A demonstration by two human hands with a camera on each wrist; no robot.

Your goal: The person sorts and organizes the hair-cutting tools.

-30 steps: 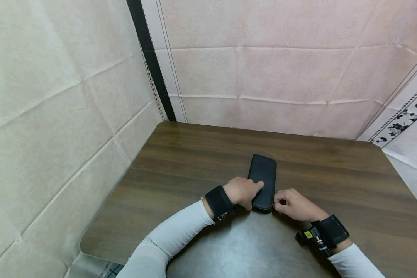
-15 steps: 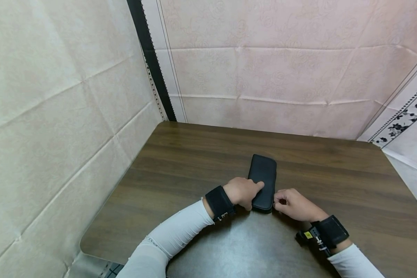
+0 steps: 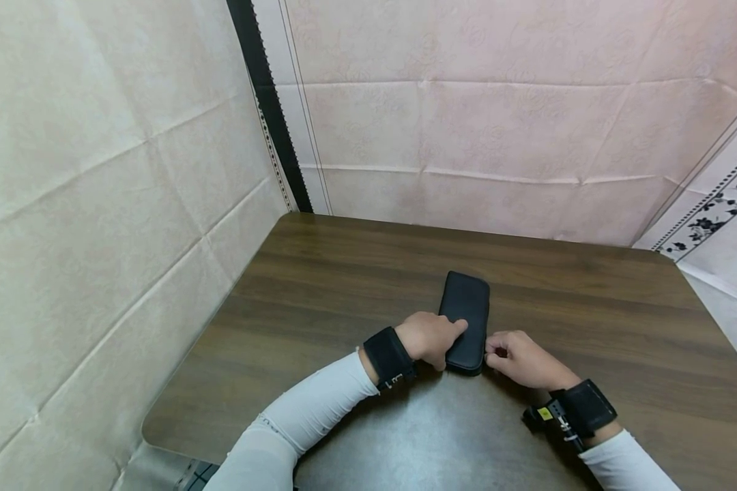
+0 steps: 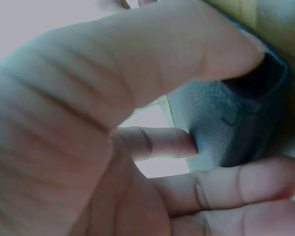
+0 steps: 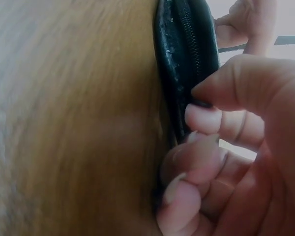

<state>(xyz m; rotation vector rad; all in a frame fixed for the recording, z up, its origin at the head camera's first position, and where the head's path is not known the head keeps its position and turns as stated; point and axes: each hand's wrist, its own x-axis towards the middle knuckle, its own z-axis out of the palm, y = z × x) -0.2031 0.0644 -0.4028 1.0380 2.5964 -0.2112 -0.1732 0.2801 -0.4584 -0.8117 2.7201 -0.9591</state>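
A black zippered case, long and flat with rounded corners, lies on the brown table with its length pointing away from me. My left hand holds its near left part, the thumb across the top and a fingertip against its side in the left wrist view. At the near right corner, my right hand pinches a small dark zipper pull between thumb and index finger. The zipper teeth run along the case's edge above that pinch in the right wrist view. The right hand's other fingers are curled beside the case.
The wood-grain table has rounded corners and a shiny patch in front of me. Pale patterned cloth hangs behind it, and more cloth hangs along the left. Black bands with small cameras sit on both wrists.
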